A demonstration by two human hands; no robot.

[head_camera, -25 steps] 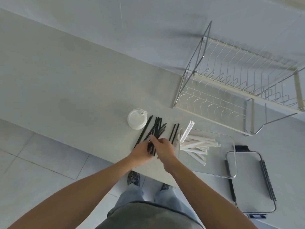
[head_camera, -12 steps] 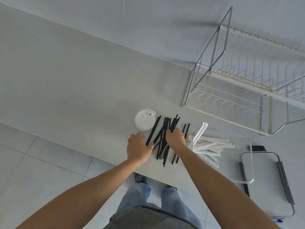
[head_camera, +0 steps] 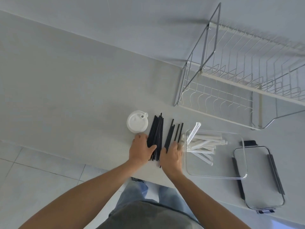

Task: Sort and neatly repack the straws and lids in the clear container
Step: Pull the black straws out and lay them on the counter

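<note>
Several black straws (head_camera: pixel 156 131) lie on the grey counter in a tight bundle, with a few more black straws (head_camera: pixel 171 134) loose just to the right. My left hand (head_camera: pixel 141 149) lies flat against the left side of the bundle, fingers spread. My right hand (head_camera: pixel 172 154) rests flat on the near ends of the loose ones. A stack of white cup lids (head_camera: pixel 136 121) stands left of the straws. The clear container (head_camera: pixel 214 174) to the right holds several paper-wrapped white straws (head_camera: pixel 203 143).
The container's clear lid with black clips (head_camera: pixel 257 177) lies at the far right. A wire dish rack (head_camera: pixel 239 83) stands at the back right against the wall. The counter's front edge runs just below my hands, with tiled floor beyond.
Both hands have let go of the straws and flattened out. The left hand has pushed most black straws into a tidy bundle; the right slid down onto the loose ones.
</note>
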